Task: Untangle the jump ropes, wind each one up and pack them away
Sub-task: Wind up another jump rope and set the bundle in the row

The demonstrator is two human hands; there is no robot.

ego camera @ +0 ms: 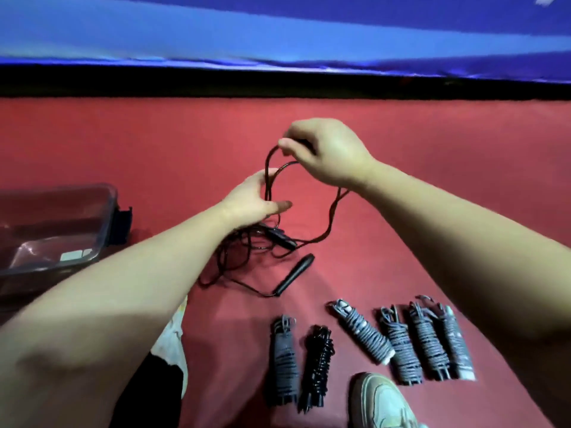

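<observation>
**Black rope held up between both hands, six bundles laid out**

Setting: person seated on a red floor. Both forearms are bare and reach forward.

Right grip: raised, the higher of the two. Thumb and forefinger are clamped on a strand of the black jump rope at the top of its loop.

Left grip: lower and to the left, near the right one but not touching it. Thumb and fingers are held apart and roughly straight. Two strands of the rope run down through the fork between them. Motion blur hides any finer contact.

Rope: one large loop hangs between the hands and drops to the floor. The remainder lies in a loose tangle under the left wrist. One handle lies free on the floor, tilted, with the cord leaving its lower end. A second handle sits partly within the tangle, just beyond the first.

Wound bundles: six, in a row on the floor close to the person.
- The two on the left are darker.
- The four on the right are grey and lie side by side, some touching.

Also in view:
- clear plastic box with a dark latch, on the floor at far left, contents unclear;
- pale shoe at the bottom edge, just below the grey bundles.
</observation>
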